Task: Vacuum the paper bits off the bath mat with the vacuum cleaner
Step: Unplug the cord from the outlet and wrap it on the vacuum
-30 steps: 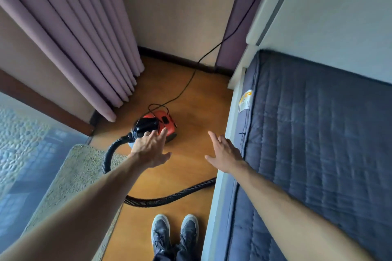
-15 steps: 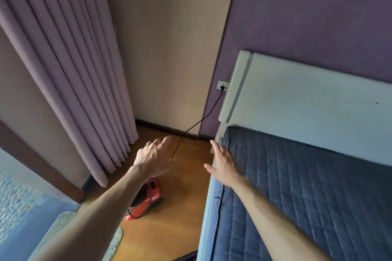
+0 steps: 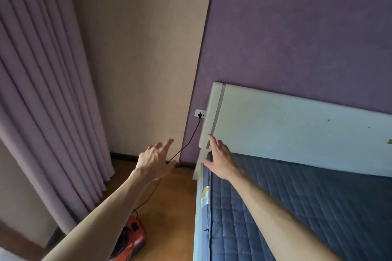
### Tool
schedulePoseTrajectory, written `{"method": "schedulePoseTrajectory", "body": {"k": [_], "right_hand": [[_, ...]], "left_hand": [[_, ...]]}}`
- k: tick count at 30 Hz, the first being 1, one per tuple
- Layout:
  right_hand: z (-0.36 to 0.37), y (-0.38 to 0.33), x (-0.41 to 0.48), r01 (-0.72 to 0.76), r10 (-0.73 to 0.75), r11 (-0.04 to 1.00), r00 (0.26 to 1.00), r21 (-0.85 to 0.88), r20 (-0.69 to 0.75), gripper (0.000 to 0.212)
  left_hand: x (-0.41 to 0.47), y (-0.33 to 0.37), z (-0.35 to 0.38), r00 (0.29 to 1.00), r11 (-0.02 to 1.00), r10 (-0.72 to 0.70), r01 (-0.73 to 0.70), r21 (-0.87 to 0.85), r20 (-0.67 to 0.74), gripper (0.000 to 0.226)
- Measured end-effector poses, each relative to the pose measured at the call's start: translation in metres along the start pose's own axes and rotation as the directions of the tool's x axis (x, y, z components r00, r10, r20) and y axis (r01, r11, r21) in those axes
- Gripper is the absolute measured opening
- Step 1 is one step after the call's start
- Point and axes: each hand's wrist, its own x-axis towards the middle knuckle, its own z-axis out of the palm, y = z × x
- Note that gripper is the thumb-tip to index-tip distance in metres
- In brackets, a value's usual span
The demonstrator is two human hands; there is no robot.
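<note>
The red and black vacuum cleaner [image 3: 132, 239] sits on the wooden floor at the bottom, partly hidden behind my left forearm. Its black cord [image 3: 192, 135] runs up to a plug in the white wall socket [image 3: 199, 113]. My left hand [image 3: 156, 160] is stretched forward with fingers spread, holding nothing, its fingertips a short way below and left of the socket. My right hand [image 3: 220, 160] is also out flat and empty, in front of the headboard's lower left corner. The bath mat and the paper bits are out of view.
A bed with a quilted blue mattress [image 3: 297, 207] and white headboard [image 3: 297, 129] fills the right side. Mauve curtains [image 3: 42, 91] hang at the left. A narrow strip of wooden floor [image 3: 169, 207] lies between curtain and bed.
The view has tilted up from the floor to the wall. The mat, hose and my shoes have left the frame. Both open hands have reached further towards the socket.
</note>
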Motion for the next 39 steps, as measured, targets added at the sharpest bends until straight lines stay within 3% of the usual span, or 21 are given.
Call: {"method": "schedulePoseTrajectory", "body": {"k": [12,26,39], "right_hand": [[-0.019,-0.025,0.061,-0.069,0.068,0.998,0.995,-0.005,-0.074,0.083],[-0.011,-0.005,0.098,-0.107,0.107,0.994,0.992,-0.002,-0.069,0.081],[0.035,0.067,0.248,-0.073,0.073,0.997,0.997,0.04,-0.005,0.079]], "left_hand": [[0.049,-0.026,-0.025,0.998,0.997,0.055,-0.056,0.047,0.009,0.07],[0.103,-0.019,-0.007,0.993,0.993,0.115,-0.115,0.034,0.021,0.07],[0.251,-0.049,0.045,0.999,0.996,0.023,-0.026,0.081,0.039,0.073]]}}
